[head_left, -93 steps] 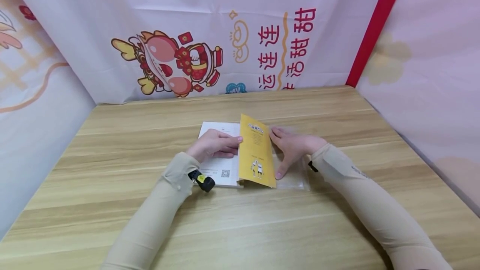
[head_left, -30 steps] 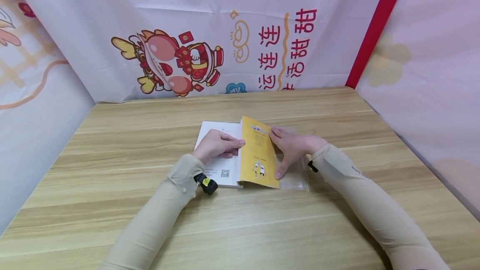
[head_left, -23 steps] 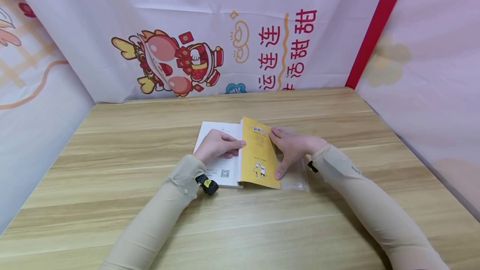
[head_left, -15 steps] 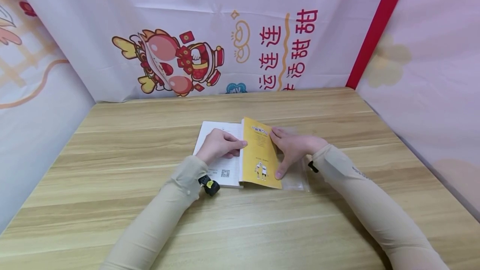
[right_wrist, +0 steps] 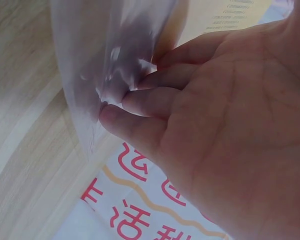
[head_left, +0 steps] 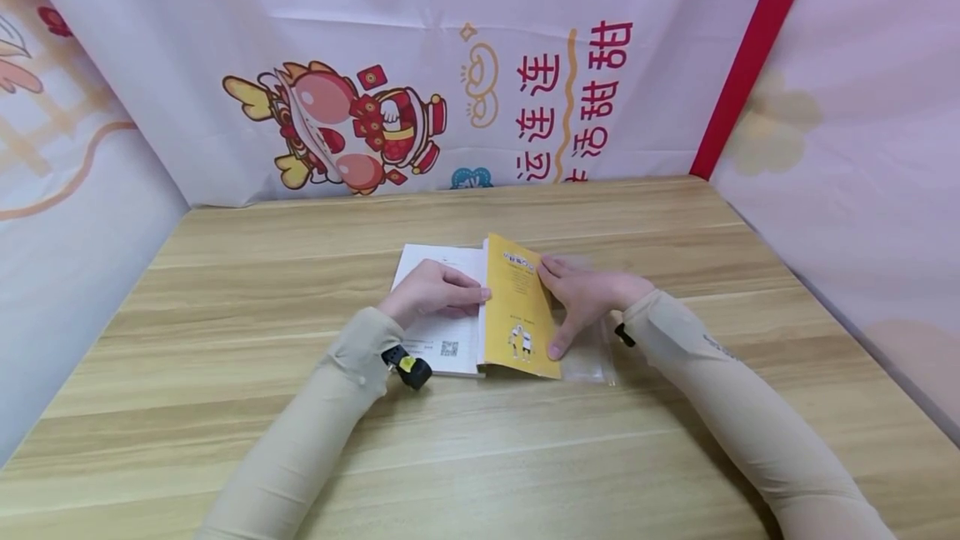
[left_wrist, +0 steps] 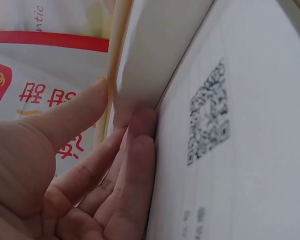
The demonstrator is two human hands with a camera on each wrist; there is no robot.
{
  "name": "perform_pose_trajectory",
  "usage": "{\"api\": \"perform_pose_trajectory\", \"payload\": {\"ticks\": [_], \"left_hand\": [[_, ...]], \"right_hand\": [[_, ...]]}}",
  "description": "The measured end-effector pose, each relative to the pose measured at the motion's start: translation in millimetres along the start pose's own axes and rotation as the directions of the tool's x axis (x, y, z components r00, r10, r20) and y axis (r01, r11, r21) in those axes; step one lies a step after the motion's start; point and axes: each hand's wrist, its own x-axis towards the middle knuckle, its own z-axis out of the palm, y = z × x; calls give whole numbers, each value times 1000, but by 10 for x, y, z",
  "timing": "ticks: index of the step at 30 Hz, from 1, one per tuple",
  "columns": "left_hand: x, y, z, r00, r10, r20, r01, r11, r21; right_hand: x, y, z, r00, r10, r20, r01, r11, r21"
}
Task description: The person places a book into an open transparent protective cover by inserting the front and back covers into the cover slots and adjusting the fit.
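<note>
A book with a yellow cover [head_left: 521,307] lies open on the table, that cover raised at a slant. My left hand [head_left: 435,290] pinches the raised part near its left edge. In the left wrist view the thumb lies outside the cover, and the other fingers are tucked inside against a white page [left_wrist: 260,130]. Under and beyond the cover's right edge lies a clear plastic sleeve [head_left: 588,365]. My right hand [head_left: 588,294] rests on it, fingers extended. The right wrist view has those fingertips touching the creased clear film [right_wrist: 77,95]. The cover's far side is hidden.
The wood-grain table [head_left: 480,457] reaches to a white printed cloth [head_left: 637,107] hung behind it. More cloth hangs along the left and right sides. A black strap device [head_left: 408,367] sits on the left wrist.
Over three seconds the yellow cover has shifted slightly right. The left hand went a little right with it, then eased back slightly left. The right hand stays about in place.
</note>
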Motion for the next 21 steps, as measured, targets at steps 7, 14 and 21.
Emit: {"api": "perform_pose_trajectory", "payload": {"ticks": [7,14,21], "left_hand": [[-7,-16,32,999,14,-50,-12,999,51],[-24,13,91,995,27,-93,-18,995,100],[-33,3,50,999,40,-29,-37,996,78]], "right_hand": [[10,-6,-3,1000,13,9,-13,1000,-9],[-3,3,-7,1000,2,7,-2,1000,14],[3,-8,-8,1000,15,16,-15,1000,3]]}}
